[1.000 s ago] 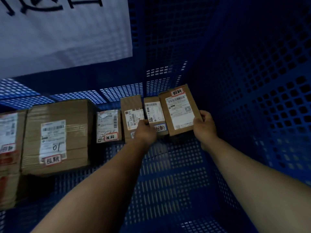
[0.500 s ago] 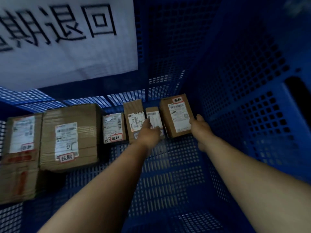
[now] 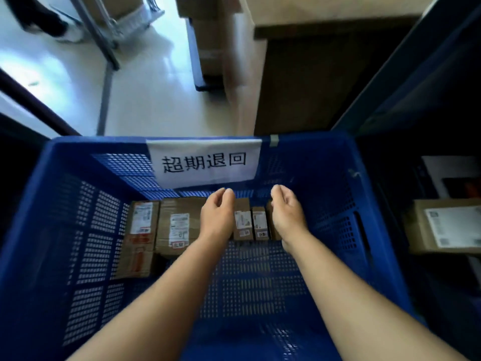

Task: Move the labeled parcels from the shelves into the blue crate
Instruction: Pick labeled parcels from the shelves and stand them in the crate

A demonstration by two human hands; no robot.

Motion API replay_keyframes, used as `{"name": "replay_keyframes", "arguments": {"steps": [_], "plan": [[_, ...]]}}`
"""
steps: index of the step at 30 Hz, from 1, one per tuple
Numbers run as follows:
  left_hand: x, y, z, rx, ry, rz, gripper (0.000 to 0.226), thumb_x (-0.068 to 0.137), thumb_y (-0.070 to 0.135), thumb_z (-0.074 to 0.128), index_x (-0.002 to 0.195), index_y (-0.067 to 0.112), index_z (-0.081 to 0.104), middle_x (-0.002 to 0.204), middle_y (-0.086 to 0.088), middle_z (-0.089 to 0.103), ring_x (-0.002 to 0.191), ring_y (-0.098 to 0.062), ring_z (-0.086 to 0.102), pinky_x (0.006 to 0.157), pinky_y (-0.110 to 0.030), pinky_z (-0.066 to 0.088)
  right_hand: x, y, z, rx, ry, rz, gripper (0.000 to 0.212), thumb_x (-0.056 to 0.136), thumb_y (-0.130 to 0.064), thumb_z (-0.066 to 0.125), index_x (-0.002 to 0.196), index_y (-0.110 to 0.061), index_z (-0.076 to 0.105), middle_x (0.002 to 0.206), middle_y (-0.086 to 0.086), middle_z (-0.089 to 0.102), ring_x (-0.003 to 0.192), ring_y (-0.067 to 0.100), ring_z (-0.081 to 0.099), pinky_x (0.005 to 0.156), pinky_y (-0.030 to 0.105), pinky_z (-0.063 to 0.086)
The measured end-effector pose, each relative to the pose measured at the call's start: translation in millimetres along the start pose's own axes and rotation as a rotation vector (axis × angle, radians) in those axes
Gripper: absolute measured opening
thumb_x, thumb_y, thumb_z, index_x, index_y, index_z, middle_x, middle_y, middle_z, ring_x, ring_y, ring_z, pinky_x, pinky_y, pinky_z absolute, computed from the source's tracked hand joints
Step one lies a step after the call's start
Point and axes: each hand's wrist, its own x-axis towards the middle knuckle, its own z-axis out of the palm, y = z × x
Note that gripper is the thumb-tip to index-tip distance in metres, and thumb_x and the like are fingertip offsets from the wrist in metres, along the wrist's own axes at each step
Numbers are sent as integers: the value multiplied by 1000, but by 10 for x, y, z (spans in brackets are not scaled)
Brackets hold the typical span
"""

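Well, from where I sit the placing step looks finished and the reach for the next parcel is what comes next. Reading across the blue crate (image 3: 46,230), a row of parcels lies along its far wall: a tall labeled box (image 3: 140,225) at the left end, a wide box (image 3: 179,225) beside it, then my left hand (image 3: 217,214) hanging above the row with its grip loose, fingers slack and holding nothing. Past it sit two narrow parcels (image 3: 242,222) side by side, and my right hand (image 3: 286,212) hovers over the last box in the row, which it mostly hides; its grip is also relaxed and empty. A white paper sign (image 3: 205,162) hangs on the crate's far wall. To the right, outside the crate, one more labeled parcel on the shelf (image 3: 447,227) waits in the dark shelving. I judge the near half of the crate floor can take more boxes. The next move calls for lifting both hands out over the rim, turning right, and taking that shelf parcel with a two-sided hold.
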Motion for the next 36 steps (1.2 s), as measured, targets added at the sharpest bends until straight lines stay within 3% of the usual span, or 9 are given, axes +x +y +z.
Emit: {"name": "replay_keyframes", "arguments": {"steps": [7,12,18,22,26,30,34,35,36], "plan": [[-714,891,-771,-174,167,139,36,97,36,50,125,15,57,109,3,66,105,-15,62,99,-42,48,-899,-989,392,-6,-159,-195,47,102,-37,39,141,-13,45,137,0,53,126,13,48,99,25,37],[-1333,1257,-1363,-274,326,233,11,98,33,48,93,34,57,102,8,65,103,-13,62,96,-40,50,-1488,-1411,690,-12,-375,-286,47,102,-40,35,141,-15,45,137,-3,52,125,12,49,95,19,36],[-2131,1408,-2002,-376,570,293,36,98,35,47,129,17,54,111,9,64,106,-9,61,97,-33,47,-2266,-1738,983,-31,-630,-380,43,101,-44,36,131,-18,52,126,-5,58,119,12,52,101,28,41],[-2718,1325,-2422,-448,730,324,35,99,35,47,129,19,54,111,9,64,106,-9,61,96,-32,48,-2810,-1790,1216,-82,-779,-409,49,101,-45,36,141,-18,44,136,-3,53,126,15,50,106,33,37],[-3315,1132,-2828,-488,899,346,15,99,38,46,109,34,56,108,12,63,106,-9,61,91,-29,48,-3462,-1745,1461,-125,-961,-438,48,101,-44,36,142,-21,42,136,-4,53,126,14,50,98,26,35],[-3930,883,-3186,-522,1058,348,34,99,37,45,130,26,52,113,13,62,105,-6,61,87,-26,47,-4163,-1607,1658,-183,-1118,-451,46,100,-46,37,139,-24,47,131,-9,55,122,10,51,95,25,35],[-4558,587,-3511,-591,1202,318,36,98,35,47,131,22,53,117,9,62,105,-6,61,87,-26,48,-4921,-1422,1779,-287,-1267,-478,24,99,-43,37,105,-35,59,111,-2,63,109,12,57,82,25,45],[-4713,510,-3587,-613,1233,316,34,97,34,48,129,23,54,117,8,62,105,-7,61,87,-27,48,-5119,-1369,1800,-301,-1297,-483,25,99,-42,36,99,-31,59,113,1,61,112,14,56,97,30,42],[-4864,431,-3665,-636,1264,314,29,97,33,48,123,24,57,116,8,63,105,-8,61,88,-29,48,-5312,-1305,1819,-321,-1326,-486,24,99,-42,36,94,-32,58,116,1,59,114,15,55,81,24,46]]}}
